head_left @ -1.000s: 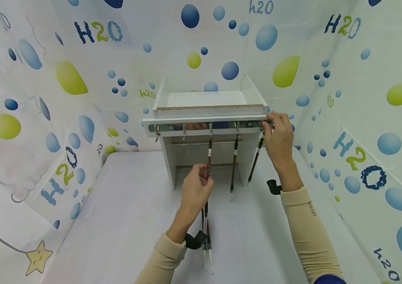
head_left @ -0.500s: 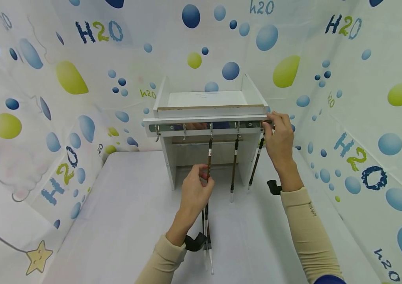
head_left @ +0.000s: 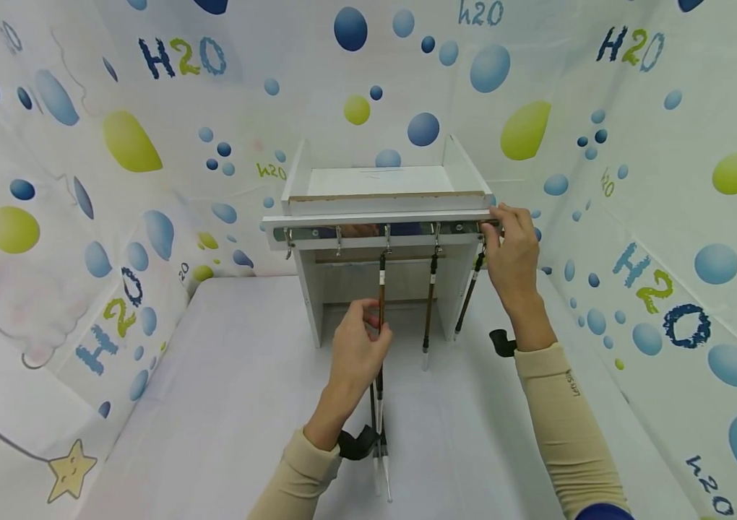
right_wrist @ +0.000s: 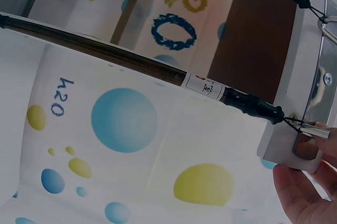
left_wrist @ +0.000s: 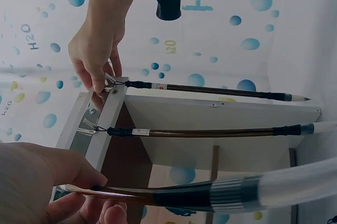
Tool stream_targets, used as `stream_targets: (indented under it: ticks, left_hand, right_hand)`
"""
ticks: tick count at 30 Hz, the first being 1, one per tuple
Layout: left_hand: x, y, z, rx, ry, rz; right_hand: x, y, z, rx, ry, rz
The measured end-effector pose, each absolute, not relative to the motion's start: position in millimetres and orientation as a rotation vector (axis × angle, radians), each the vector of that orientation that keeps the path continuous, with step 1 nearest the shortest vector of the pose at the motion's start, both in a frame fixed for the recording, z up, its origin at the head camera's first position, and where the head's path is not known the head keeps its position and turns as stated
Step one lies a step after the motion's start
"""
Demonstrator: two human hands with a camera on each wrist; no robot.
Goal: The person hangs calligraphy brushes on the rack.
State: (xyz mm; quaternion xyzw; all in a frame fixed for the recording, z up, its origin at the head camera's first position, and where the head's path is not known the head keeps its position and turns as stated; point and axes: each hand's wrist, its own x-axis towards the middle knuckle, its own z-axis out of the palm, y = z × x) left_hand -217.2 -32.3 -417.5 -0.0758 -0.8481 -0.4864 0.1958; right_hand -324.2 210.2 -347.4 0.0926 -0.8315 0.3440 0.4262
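Note:
My left hand (head_left: pixel 358 350) pinches a calligraphy brush (head_left: pixel 381 289) by its brown handle, below the middle hook (head_left: pixel 388 238) of a rail. The brush hangs tip down; in the left wrist view its clear-capped tip (left_wrist: pixel 295 184) points right. Whether its loop is on the hook is too small to tell. My right hand (head_left: pixel 514 253) holds the right end of the metal-fronted hook rail (head_left: pixel 410 230), thumb in front beside the last hook. A brush (right_wrist: pixel 131 63) hangs from that hook by a black loop, and another brush (head_left: pixel 431 296) hangs one hook further left.
The two left hooks (head_left: pixel 339 242) carry no brush. The rail fronts a white shelf unit (head_left: pixel 313 296) with an open top tray (head_left: pixel 381 180). More brushes (head_left: pixel 386 448) lie on the white table (head_left: pixel 232 404), partly behind my left wrist. Bubble-patterned sheets (head_left: pixel 251 108) surround the table.
The top of the pinched brush has shifted slightly left of the middle hook. My right hand stays on the rail's end.

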Motion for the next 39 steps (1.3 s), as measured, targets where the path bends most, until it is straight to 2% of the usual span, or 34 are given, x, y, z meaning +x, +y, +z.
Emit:
stream_targets:
  ticks: [39]
  left_hand:
    - [-216.3, -30.2, -420.4, -0.243, -2.399, -1.294]
  right_hand:
    - [-324.7, 210.4, -348.1, 0.227, -2.084, 0.867]
